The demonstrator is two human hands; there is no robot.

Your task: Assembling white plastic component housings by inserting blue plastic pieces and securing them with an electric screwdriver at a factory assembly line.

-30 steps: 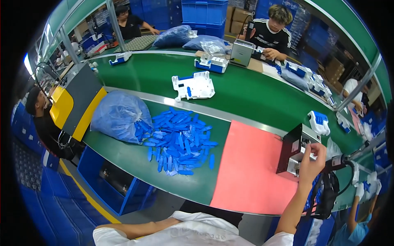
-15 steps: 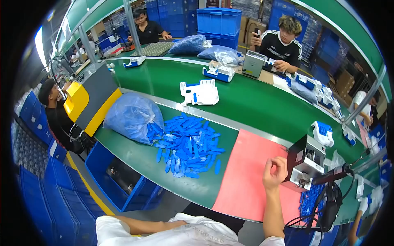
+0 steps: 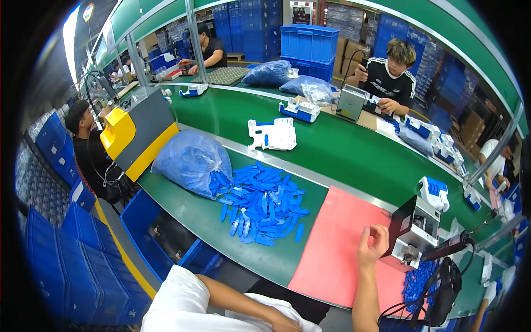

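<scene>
A factory hall lined with stacked blue crates surrounds a long green tabletop (image 3: 210, 221), and the red mat (image 3: 337, 243) laid on it serves as the landmark here, seemingly marking out a working patch in front of the person. Just left of the mat lies a loose heap of small blue plastic parts (image 3: 263, 205), spilled from a blue plastic bag (image 3: 188, 160) farther left, so they sit spread out and easy to pick from. At the mat's right edge stands a small grey and black machine (image 3: 412, 232), set close enough to reach without leaning. The right hand (image 3: 373, 243) is raised above the mat's right side, just beside that machine, its fingers loosely curled; it appears to hold nothing, though a very small part in the palm could not be ruled out. The left hand (image 3: 285, 323) rests low against the person's white shirt, below the mat's near edge, mostly cut off by the frame, so how far it is open cannot be told. Beyond the mat, across a metal rail, a white and blue housing (image 3: 272, 134) lies on the green belt, and other workers sit on the far side.
</scene>
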